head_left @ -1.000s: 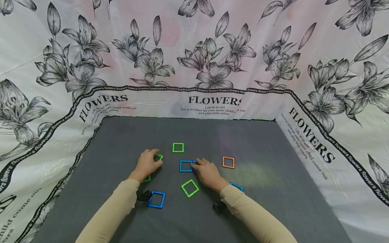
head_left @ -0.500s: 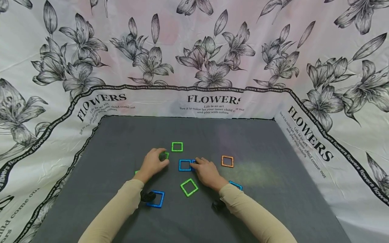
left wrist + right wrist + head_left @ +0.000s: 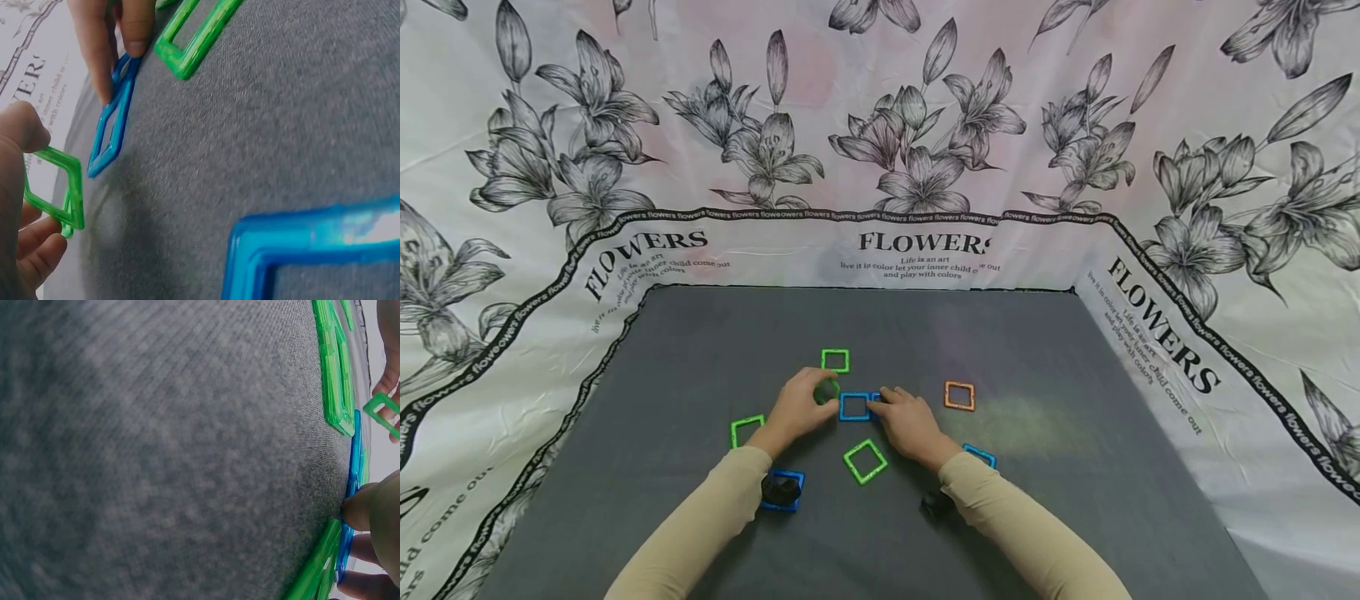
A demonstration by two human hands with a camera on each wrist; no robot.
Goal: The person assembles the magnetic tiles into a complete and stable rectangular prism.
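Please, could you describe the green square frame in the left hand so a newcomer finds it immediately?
On the grey table, find the blue square frame near the middle; the left hand is just left of it in the head view. That hand grips a green square frame. The other green frames lie on the table; only this one is held.

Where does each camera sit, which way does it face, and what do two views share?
Head: worn on the head, facing forward and down to grey table and flowered cloth; left hand, right hand and sleeves show.
Left wrist: on that wrist, facing past the left hand, pinching a green frame, toward the right hand.
Right wrist: on that wrist, looking low across the table; right hand at the right edge, left hand farther off.
Wrist views share: both hands, that green frame, and blue frames at the right hand.
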